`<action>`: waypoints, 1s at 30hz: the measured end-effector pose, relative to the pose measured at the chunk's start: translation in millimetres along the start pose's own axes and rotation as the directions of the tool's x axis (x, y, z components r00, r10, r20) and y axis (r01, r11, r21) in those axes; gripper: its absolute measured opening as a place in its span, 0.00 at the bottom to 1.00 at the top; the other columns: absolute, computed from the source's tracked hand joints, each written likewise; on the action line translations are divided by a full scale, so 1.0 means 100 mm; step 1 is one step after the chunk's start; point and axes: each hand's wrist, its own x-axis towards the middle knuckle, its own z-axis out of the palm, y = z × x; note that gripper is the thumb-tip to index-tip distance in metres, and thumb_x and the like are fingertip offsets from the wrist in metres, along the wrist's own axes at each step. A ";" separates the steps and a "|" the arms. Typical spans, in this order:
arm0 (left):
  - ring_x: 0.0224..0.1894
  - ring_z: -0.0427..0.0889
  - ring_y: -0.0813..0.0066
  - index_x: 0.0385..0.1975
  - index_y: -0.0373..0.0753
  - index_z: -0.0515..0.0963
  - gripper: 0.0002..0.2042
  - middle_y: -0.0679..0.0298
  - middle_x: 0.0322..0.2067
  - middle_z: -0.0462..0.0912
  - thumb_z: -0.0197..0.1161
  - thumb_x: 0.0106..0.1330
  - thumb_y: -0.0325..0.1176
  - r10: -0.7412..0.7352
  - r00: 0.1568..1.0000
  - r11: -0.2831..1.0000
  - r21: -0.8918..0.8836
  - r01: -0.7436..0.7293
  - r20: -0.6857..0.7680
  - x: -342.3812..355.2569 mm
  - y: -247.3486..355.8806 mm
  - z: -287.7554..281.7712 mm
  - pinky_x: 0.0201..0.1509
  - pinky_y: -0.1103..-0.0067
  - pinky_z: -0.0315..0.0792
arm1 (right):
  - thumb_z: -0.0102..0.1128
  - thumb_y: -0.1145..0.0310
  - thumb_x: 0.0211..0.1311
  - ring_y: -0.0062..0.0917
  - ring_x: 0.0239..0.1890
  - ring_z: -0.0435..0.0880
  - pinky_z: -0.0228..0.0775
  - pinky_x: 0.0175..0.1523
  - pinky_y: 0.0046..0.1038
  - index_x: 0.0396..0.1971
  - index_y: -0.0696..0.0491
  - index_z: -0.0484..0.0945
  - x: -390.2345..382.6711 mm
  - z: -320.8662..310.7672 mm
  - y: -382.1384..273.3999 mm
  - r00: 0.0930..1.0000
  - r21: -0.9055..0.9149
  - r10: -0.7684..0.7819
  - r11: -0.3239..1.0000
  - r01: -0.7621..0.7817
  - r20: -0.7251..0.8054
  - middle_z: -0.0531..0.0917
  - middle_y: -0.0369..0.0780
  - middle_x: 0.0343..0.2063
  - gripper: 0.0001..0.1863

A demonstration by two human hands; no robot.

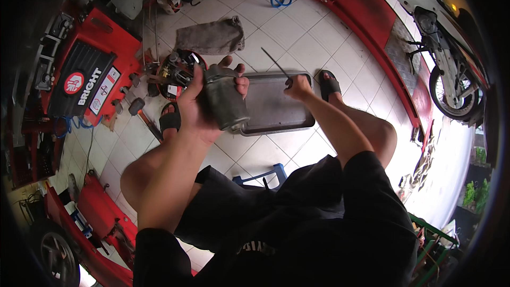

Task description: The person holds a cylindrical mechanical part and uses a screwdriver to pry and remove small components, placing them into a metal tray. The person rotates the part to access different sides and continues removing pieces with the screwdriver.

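Observation:
My left hand [194, 110] is wrapped round a dark grey, roughly cylindrical metal part [225, 101], held up over the left end of a tray. What kind of part it is I cannot make out. In my right hand [299, 87], the fingers are closed on a thin dark rod [275, 60] that slants up and to the left, apart from the metal part. The grip end of the rod is hidden in my fist. Beneath both hands, a shallow grey metal tray [276, 103] lies on the tiled floor between my feet.
Left of the tray stand a round container of tools [178, 69] and a hammer [137, 107]. A grey cloth [210, 37] lies beyond. A red machine [114, 34] is at far left; a red ramp [366, 24] and motorcycle [451, 82] are at right. A blue stool frame [277, 171] shows below me.

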 end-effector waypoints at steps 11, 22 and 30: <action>0.49 0.68 0.62 0.69 0.38 0.55 0.47 0.52 0.59 0.55 0.76 0.57 0.54 -0.174 0.832 0.972 -0.043 0.231 0.527 -0.26 -0.03 0.30 0.39 0.78 0.79 | 0.69 0.74 0.57 0.14 0.20 0.71 0.69 0.31 0.22 0.40 0.63 0.84 -1.02 -2.17 -1.71 0.991 0.919 -0.105 0.392 -0.034 0.082 0.85 0.37 0.31 0.13; 0.49 0.77 0.63 0.64 0.34 0.57 0.48 0.54 0.49 0.72 0.85 0.46 0.34 0.055 0.800 -0.569 0.677 -0.467 0.597 -0.24 -0.42 0.32 0.58 0.69 0.71 | 0.65 0.73 0.64 0.15 0.19 0.68 0.66 0.30 0.23 0.47 0.61 0.79 -1.46 -1.81 -1.79 0.913 0.927 -0.238 0.259 -0.271 0.333 0.83 0.36 0.35 0.13; 0.50 0.76 0.67 0.63 0.37 0.58 0.48 0.57 0.50 0.69 0.86 0.43 0.29 0.153 0.795 -0.375 0.779 -0.503 0.587 -0.15 -0.32 0.21 0.57 0.71 0.73 | 0.63 0.59 0.72 0.21 0.20 0.72 0.71 0.27 0.28 0.50 0.62 0.74 -1.63 -1.24 -1.93 0.867 0.862 -0.074 0.175 -0.476 0.493 0.78 0.38 0.29 0.21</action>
